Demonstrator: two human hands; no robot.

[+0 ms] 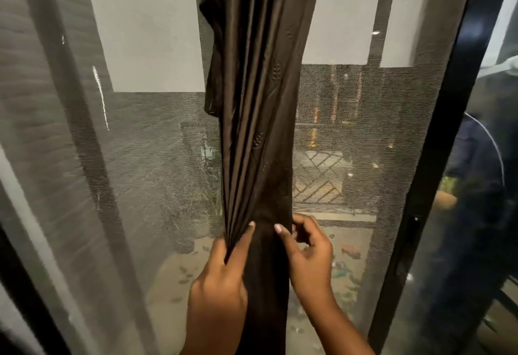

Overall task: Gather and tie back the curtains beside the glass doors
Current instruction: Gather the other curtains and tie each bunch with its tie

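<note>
A dark brown curtain point(252, 88) hangs straight down the middle of the view, bunched into a narrow column of folds in front of a mesh screen door. My left hand point(224, 267) grips the gathered pleats on the curtain's left side, thumb pressed across the front. My right hand point(305, 251) is at the curtain's right edge at the same height, fingers curled and pinching the fabric there. Below my hands the curtain drops on out of view. No tie-back shows.
The mesh screen point(157, 164) fills the view behind the curtain, with a wall and a yard beyond it. A black door frame point(431, 158) slants down the right side. The glass panel point(482, 186) to its right reflects a person in dark clothes.
</note>
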